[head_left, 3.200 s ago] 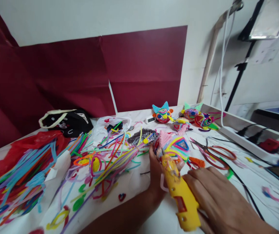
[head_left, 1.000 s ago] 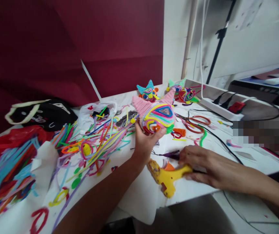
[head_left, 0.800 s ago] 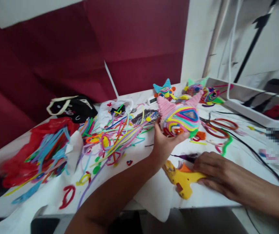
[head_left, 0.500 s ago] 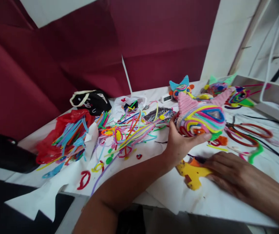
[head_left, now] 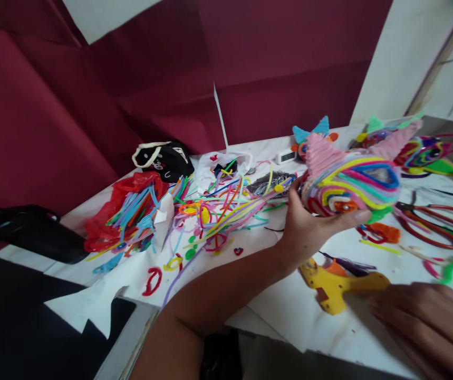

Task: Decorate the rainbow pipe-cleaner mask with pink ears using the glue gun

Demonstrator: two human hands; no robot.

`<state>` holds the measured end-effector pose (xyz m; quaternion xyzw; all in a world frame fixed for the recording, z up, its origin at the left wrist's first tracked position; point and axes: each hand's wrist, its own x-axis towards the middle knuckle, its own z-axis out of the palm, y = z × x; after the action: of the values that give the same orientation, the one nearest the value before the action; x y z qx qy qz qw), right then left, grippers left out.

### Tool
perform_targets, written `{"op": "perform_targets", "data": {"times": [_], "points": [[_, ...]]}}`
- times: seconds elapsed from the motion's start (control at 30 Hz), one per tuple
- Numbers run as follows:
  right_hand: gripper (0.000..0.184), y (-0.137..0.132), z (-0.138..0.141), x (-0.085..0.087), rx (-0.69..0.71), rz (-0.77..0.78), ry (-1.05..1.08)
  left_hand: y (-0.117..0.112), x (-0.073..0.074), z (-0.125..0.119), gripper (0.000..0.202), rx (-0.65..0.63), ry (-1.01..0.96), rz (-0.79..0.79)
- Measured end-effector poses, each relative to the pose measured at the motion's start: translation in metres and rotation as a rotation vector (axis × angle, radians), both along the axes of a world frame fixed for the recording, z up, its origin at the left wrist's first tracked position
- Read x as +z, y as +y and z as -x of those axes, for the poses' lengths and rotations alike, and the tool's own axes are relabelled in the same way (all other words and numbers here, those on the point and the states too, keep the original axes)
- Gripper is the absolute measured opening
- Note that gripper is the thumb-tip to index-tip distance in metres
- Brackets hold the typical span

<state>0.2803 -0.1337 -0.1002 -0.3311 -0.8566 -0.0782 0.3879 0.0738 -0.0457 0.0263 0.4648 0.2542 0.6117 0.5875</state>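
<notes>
My left hand [head_left: 309, 227] is closed around a colourful pipe-cleaner animal head [head_left: 356, 182] with pink ridged ears, its thumb lying along the underside. Below it, a yellow glue gun [head_left: 335, 287] lies on its side on the white table. My right hand [head_left: 427, 316] is at the lower right beside the end of the glue gun's handle; its fingers are smeared by motion, so what they hold, if anything, cannot be made out. A dark purple tassel-like bundle [head_left: 355, 265] lies just behind the gun.
Orange-handled scissors [head_left: 440, 227] lie at the right. Loose pipe cleaners [head_left: 230, 216] spread over the middle, with a red plastic bag [head_left: 107, 211] of more at the left. A black bag [head_left: 166, 161], a small digital display [head_left: 286, 157] and other decorated heads [head_left: 424, 153] stand behind.
The right hand has moved down and to the right, uncovering the glue gun's handle and the purple bundle. The view has turned left; my left hand keeps its hold on the animal head.
</notes>
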Motion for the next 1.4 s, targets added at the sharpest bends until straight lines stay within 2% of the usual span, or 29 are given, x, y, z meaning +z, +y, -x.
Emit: {"op": "perform_targets", "data": {"times": [0.07, 0.1, 0.17, 0.27, 0.37, 0.53, 0.67, 0.83, 1.07, 1.23, 1.4], "points": [[0.041, -0.003, -0.008, -0.003, 0.064, 0.01, -0.148, 0.003, -0.002, 0.001, 0.077, -0.014, -0.001, -0.003], [0.041, -0.005, -0.008, 0.001, 0.049, 0.017, -0.163, 0.004, -0.003, 0.001, 0.076, -0.025, -0.005, -0.001], [0.037, -0.006, -0.002, 0.016, -0.025, -0.013, -0.073, 0.009, -0.006, 0.001, 0.076, -0.039, -0.013, 0.002], [0.03, -0.006, 0.017, 0.044, -0.061, -0.075, 0.053, 0.016, -0.007, 0.002, 0.077, -0.019, -0.008, 0.0], [0.026, -0.003, 0.028, 0.056, -0.118, -0.079, 0.022, 0.019, 0.0, 0.004, 0.07, -0.007, -0.016, -0.012], [0.02, -0.003, 0.027, 0.048, -0.163, -0.049, -0.031, 0.019, 0.018, 0.012, 0.067, 0.004, 0.004, -0.017], [0.02, -0.003, 0.027, 0.047, -0.19, -0.053, -0.002, 0.018, 0.025, 0.014, 0.065, 0.01, 0.027, -0.056], [0.02, -0.001, 0.029, 0.05, -0.24, 0.042, 0.041, 0.019, 0.025, 0.012, 0.065, 0.001, 0.027, -0.033], [0.017, 0.001, 0.033, 0.056, -0.227, 0.117, 0.047, 0.024, 0.013, 0.01, 0.062, -0.022, 0.025, 0.001], [0.013, 0.001, 0.032, 0.056, -0.258, 0.063, 0.121, 0.022, 0.013, 0.008, 0.061, -0.026, 0.026, 0.023], [0.012, 0.0, 0.03, 0.056, -0.312, -0.01, 0.165, 0.019, 0.022, 0.011, 0.062, -0.011, 0.048, 0.028]]}}
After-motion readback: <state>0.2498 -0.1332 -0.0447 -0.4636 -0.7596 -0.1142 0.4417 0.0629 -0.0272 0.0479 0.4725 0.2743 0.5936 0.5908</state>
